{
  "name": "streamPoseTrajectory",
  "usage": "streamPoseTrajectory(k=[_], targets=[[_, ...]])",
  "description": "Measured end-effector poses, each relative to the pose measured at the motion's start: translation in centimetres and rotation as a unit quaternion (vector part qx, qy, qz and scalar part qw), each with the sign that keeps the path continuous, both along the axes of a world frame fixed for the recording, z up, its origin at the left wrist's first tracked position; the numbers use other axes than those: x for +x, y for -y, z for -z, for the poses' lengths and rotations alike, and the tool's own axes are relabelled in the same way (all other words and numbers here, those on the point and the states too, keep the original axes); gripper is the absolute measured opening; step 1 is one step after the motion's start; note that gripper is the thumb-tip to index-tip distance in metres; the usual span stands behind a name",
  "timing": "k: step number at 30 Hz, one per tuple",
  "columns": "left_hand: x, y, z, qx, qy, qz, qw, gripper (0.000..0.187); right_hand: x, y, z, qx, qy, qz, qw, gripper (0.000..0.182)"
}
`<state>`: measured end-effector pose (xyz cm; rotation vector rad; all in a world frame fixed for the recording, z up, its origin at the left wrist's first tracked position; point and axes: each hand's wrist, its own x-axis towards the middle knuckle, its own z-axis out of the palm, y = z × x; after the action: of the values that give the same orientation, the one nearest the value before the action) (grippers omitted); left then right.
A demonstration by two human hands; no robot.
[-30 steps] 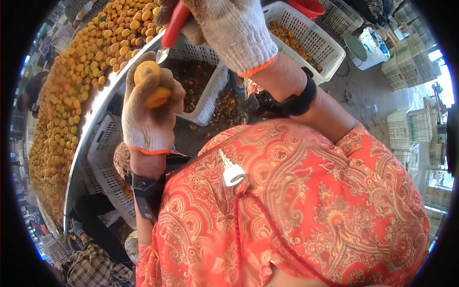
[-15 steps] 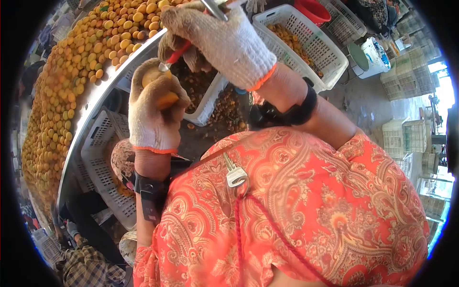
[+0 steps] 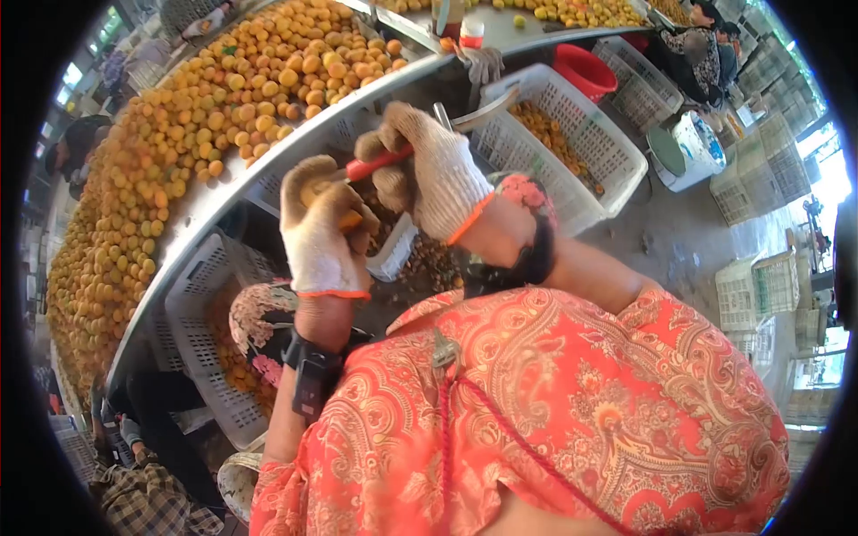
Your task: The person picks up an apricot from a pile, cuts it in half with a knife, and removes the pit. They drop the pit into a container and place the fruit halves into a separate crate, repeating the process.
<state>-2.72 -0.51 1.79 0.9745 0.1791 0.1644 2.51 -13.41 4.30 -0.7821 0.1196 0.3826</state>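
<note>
My left hand [image 3: 315, 234], in a knitted work glove with an orange cuff, is closed around a yellow-orange apricot [image 3: 315, 189]. An orange piece of fruit [image 3: 350, 221] also shows between its fingers. In a matching glove, my right hand [image 3: 440, 174] grips a red-handled tool [image 3: 379, 163]. The tool's narrow metal tip points left and is right at the apricot, its exact shape hidden by the fingers. Close behind the right hand, a metal rod [image 3: 442, 116] sticks up. Both hands are above a white container [image 3: 393, 253] and dark scraps in front of my lap.
Heaped apricots [image 3: 223, 125] cover the metal-edged table [image 3: 210, 201] at left. White crates [image 3: 617, 183] with cut fruit stand at right and another crate [image 3: 192, 313] at lower left. A red basin [image 3: 585, 71] and white bucket [image 3: 693, 156] sit farther right. Other people work around.
Both hands appear lower in the view, and the left one has shifted right. The red handle now shows more fully, lying more level beside the apricot. The view has tilted up, showing more of the table.
</note>
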Motion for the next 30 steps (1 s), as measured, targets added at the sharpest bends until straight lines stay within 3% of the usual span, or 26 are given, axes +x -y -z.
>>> streamPoseTrajectory(k=[5,6,8,10,14,16,17,19,20,22,24,25,27,30], targets=[[1.2,-0.4,1.1,0.204,0.082,0.002,0.975,0.037,-0.7,0.7,0.2,0.035,-0.034,0.015,0.999,0.029],[1.8,-0.9,2.2,0.333,0.141,-0.031,0.932,0.034,-0.9,0.9,0.0,0.032,-0.058,0.031,0.997,0.027],[2.3,-1.3,1.9,0.596,0.261,-0.109,0.751,0.031,-1.0,1.1,0.1,0.024,-0.055,0.027,0.998,0.026],[2.1,-1.0,1.2,0.636,0.24,-0.071,0.73,0.031,-0.8,1.1,-0.4,-0.009,-0.068,0.06,0.996,0.026],[4.8,-1.7,1.5,0.68,0.173,-0.036,0.712,0.021,0.6,0.6,-0.5,-0.091,0.017,0.087,0.992,0.025],[8.9,-4.3,5.3,0.599,0.079,0.014,0.797,0.008,1.5,0.9,0.2,-0.121,0.071,0.095,0.986,0.025],[7.9,-3.8,2.6,0.36,-0.085,0.098,0.924,0.012,1.2,1.0,-0.3,-0.147,0.102,0.1,0.979,0.026],[8.5,-5.2,3.5,0.23,-0.08,0.129,0.961,0.03,1.7,1.4,1.3,-0.224,0.23,0.081,0.944,0.025],[7.2,-4.3,1.8,0.169,-0.153,0.132,0.965,0.038,2.3,1.3,2.4,-0.278,0.301,0.094,0.907,0.025],[6.2,-2.9,0.5,0.126,-0.221,0.148,0.956,0.045,1.9,2.2,2.6,-0.545,0.398,0.094,0.732,0.028],[5.2,-0.8,-0.3,0.08,-0.23,0.092,0.966,0.048,0.7,2.6,2.9,-0.556,0.422,0.045,0.715,0.033],[5.3,-1.2,0.2,0.085,-0.214,0.138,0.963,0.047,0.5,2.4,3.2,-0.564,0.437,0.032,0.7,0.033],[4.4,-0.7,-0.3,0.089,-0.218,0.135,0.962,0.048,0.3,2.5,3.3,-0.579,0.472,0.016,0.665,0.035],[3.2,-0.9,-0.8,0.088,-0.196,0.136,0.967,0.046,0.1,2.9,2.7,-0.551,0.486,0.015,0.678,0.035]])
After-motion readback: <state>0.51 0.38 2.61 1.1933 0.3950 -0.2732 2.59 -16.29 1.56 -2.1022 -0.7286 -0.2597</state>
